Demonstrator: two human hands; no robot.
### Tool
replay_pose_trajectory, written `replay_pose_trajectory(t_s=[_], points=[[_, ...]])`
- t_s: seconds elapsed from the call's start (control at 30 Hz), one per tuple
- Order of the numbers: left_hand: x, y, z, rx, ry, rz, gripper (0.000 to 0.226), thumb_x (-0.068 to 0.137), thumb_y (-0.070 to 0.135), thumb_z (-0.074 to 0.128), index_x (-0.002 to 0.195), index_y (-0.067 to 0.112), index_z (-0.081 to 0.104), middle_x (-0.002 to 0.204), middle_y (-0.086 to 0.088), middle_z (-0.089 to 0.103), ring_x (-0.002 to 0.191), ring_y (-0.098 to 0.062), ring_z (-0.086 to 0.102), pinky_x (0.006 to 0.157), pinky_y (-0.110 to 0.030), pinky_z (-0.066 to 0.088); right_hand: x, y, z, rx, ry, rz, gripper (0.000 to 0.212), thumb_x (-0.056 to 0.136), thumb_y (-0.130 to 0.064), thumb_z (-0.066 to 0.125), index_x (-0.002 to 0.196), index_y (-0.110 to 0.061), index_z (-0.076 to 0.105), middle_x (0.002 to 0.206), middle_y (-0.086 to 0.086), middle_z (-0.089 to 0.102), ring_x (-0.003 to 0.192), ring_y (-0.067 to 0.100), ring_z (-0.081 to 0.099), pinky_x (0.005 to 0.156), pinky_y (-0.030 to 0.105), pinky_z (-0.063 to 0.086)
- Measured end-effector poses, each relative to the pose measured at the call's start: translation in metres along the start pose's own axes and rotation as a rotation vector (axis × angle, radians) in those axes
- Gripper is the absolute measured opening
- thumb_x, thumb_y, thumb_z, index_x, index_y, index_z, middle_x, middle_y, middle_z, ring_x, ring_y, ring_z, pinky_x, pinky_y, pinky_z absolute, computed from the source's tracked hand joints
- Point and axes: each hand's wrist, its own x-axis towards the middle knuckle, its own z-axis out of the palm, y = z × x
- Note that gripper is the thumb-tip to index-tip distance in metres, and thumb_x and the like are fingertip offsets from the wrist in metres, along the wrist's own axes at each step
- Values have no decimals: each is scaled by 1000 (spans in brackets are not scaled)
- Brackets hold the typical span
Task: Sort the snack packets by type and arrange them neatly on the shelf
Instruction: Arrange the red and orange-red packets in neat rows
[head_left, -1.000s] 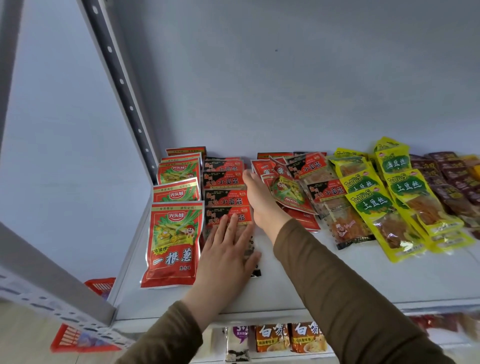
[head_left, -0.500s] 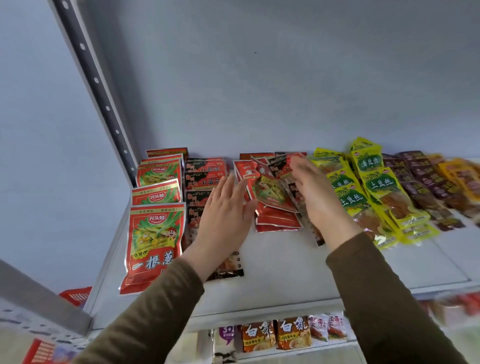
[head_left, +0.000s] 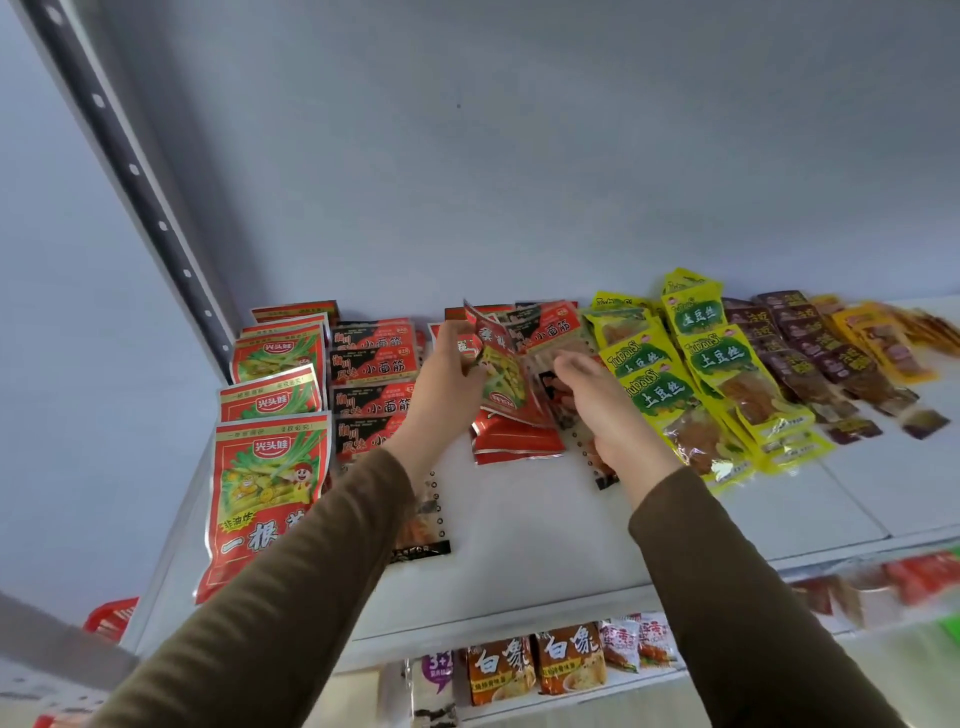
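Taking the shelf (head_left: 545, 561) from its left end, I see the red-and-green packets (head_left: 270, 467) already lined front to back against the upright (head_left: 156, 208); just right of them the red-and-black packets (head_left: 371, 364) form a second tidy column; I judge both of those done. Right of that column sits the one untidy heap, the mixed pile (head_left: 514, 436) in the shelf's middle; my left hand (head_left: 441, 395) pinches a red packet (head_left: 498, 374) lifted off it, tilted up on edge; my right hand (head_left: 602, 410) curls over a clear-windowed packet (head_left: 558, 395), though blur leaves me unsure whether it grips or only touches. Further right, the yellow packets (head_left: 717, 374) overlap in rows, then the dark brown packets (head_left: 831, 364), then orange ones at the edge; these look grouped but loose. So, in my judgement, sorting that pile and squaring the right side remain.
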Motion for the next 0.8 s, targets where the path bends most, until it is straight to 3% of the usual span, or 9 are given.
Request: replay_pose_trajectory(t_s=[0.1,0.17,0.23,0.37,0.43,0.53,0.6,0.7,0.8], points=[[-31,-1,1,-186,51,-41,44,102,6,56,133,32,39,95,-9,64,73,-26,70,57,-37,63,-1,-3,-3,27,18,-29,40,103,-48,51,138,-30,58,128,-16,53,109,3,47,89,30,36],[-56,-4,7,-277,51,-55,39,103,7,53,122,38,40,98,-5,65,77,-16,74,62,-46,63,-5,-4,-1,6,32,-86,39,102,-48,51,136,-30,60,124,-21,56,105,-1,53,78,22,40],[-76,-10,17,-312,19,-61,36,105,8,51,116,40,40,98,4,66,75,-4,72,61,-47,63,-10,-5,4,-49,4,-130,38,102,-45,54,136,-30,59,128,-16,61,108,3,59,76,22,44],[-88,-21,23,-218,-26,-29,35,105,14,51,117,43,35,104,3,65,76,-11,71,62,-44,63,-20,-1,17,-282,-53,-205,51,95,-40,66,143,-30,52,140,-9,57,116,11,59,88,30,49],[-87,-25,20,-86,-53,22,38,103,19,57,117,43,32,113,2,64,88,-12,70,68,-37,64,-23,2,21,-339,-15,-255,54,93,-40,70,142,-31,52,138,-9,58,120,13,59,90,29,47],[-75,-29,15,100,-24,46,54,92,33,71,126,37,30,127,8,42,116,-14,46,96,-33,48,-26,4,24,-333,-36,-209,58,92,-43,70,145,-35,47,136,-11,58,119,11,58,94,34,50],[-59,-24,11,41,-34,-81,73,87,37,77,142,28,29,136,3,36,128,-20,37,107,-40,41,-26,3,27,-286,-65,-141,60,93,-42,69,147,-35,44,133,-10,61,114,12,62,89,33,54],[-37,-11,6,-251,-119,-229,95,87,26,80,156,20,15,148,-11,41,137,-31,46,109,-55,47,-26,0,30,-212,-56,-46,58,95,-41,67,147,-37,42,120,-11,65,98,11,67,79,34,56],[-29,-6,6,-250,-132,-190,101,88,20,78,160,27,7,150,-12,42,136,-33,49,106,-57,50,-29,-4,30,-144,-75,18,64,92,-43,70,147,-42,38,103,-21,62,88,7,68,65,26,52]])
